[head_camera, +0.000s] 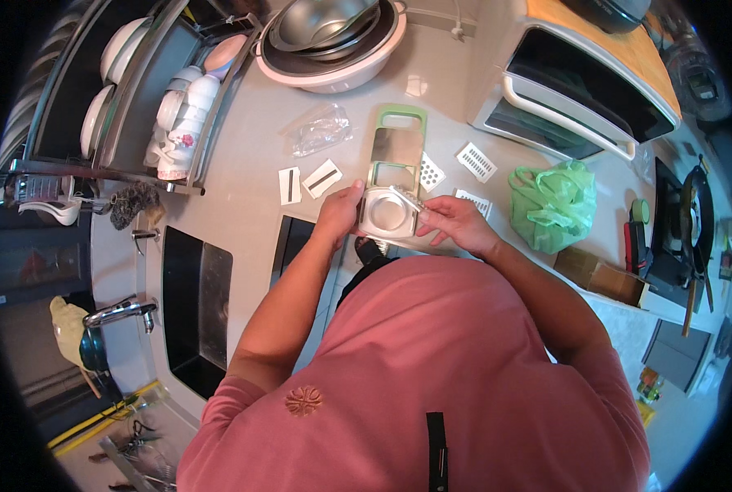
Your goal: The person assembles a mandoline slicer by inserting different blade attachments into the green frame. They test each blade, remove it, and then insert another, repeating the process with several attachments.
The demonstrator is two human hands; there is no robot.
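Note:
At the counter's front edge, a white plastic holder with a round middle is between my hands. My left hand grips its left side, thumb on top. The fingers of my right hand pinch its upper right corner. Just behind it lies a green-framed grater body with a metal plate; the holder covers its near end. Two white slicer inserts with dark slots lie to the left. White perforated grater inserts lie to the right, one partly under the grater body.
A clear plastic bag lies behind the left inserts. A green plastic bag is at the right, near a cardboard box. Metal bowls and a white oven stand at the back. A dish rack and sink are left.

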